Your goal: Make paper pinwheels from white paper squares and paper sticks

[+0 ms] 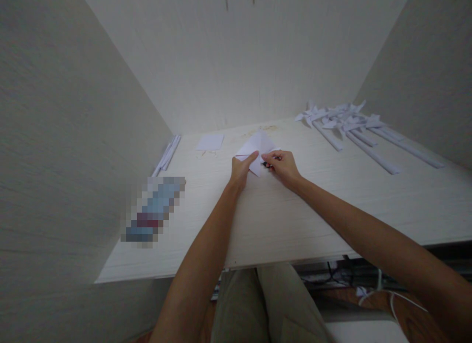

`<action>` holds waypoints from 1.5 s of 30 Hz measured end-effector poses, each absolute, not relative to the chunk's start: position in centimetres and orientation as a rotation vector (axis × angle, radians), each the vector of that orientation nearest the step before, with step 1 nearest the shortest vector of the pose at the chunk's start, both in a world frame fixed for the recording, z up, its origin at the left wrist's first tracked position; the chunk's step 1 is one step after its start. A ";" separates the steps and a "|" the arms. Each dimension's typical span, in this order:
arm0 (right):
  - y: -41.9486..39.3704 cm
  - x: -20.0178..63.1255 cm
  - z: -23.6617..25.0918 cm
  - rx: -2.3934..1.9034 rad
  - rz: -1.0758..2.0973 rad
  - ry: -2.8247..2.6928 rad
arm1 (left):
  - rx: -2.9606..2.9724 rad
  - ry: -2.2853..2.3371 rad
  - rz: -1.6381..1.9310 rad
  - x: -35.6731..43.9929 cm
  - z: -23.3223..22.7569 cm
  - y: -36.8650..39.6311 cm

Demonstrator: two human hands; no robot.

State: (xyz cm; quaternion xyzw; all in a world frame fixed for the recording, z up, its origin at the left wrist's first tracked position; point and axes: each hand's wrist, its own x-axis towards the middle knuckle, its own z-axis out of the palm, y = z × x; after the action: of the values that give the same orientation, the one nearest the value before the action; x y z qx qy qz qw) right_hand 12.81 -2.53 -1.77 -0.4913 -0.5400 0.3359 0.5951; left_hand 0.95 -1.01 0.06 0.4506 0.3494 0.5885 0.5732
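Note:
A white square of paper [259, 142], turned cornerwise with creases and slits in it, is above the middle of the table. My left hand [242, 171] grips its near left part, thumb on top. My right hand [282, 165] is closed at the paper's right side, thumb and index finger pinched near its middle. A small black and orange tool [267, 164] shows within the right hand's fingers; its kind is mostly hidden, though it may be scissors.
Several paper pinwheels [346, 119] on rolled paper sticks [374, 153] lie at the back right. Paper rolls [167, 153] rest along the left wall. A flat white paper square [210, 142] is at the back left. A blurred-out object [157, 210] lies at the left.

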 end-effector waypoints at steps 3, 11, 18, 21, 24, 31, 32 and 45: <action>-2.5 12.8 -1.7 -1.142 0.773 -1.254 | 1.056 0.815 1.385 1.0 0.0 -1.0; -2.7 12.7 -1.4 -1.162 0.782 -1.227 | 1.078 0.878 1.370 1.0 0.0 -0.9; -2.8 12.6 -1.0 -1.165 0.754 -1.244 | 1.161 0.979 1.389 1.1 0.0 -1.1; -3.0 12.5 -0.8 -1.165 0.725 -1.229 | 1.130 0.961 1.411 1.3 0.0 -1.3; -3.4 12.4 -0.4 -1.182 0.707 -1.190 | 1.101 0.904 1.420 1.5 0.1 -1.5; -3.5 12.5 -0.6 -1.140 0.511 -1.101 | 1.042 0.824 1.392 1.9 0.2 -1.7; -3.4 12.5 -0.7 -1.139 0.471 -1.096 | 1.035 0.817 1.388 1.9 0.3 -1.7; -2.0 14.2 -1.7 -0.945 0.933 -1.110 | 1.031 0.643 1.152 -0.1 0.6 -0.6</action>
State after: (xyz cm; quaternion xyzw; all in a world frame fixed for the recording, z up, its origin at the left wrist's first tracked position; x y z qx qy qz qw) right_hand 14.25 -1.98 -1.69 -0.4156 -0.4883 0.4104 0.6484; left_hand -0.11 -0.61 0.62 0.4575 0.2854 0.5111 0.6694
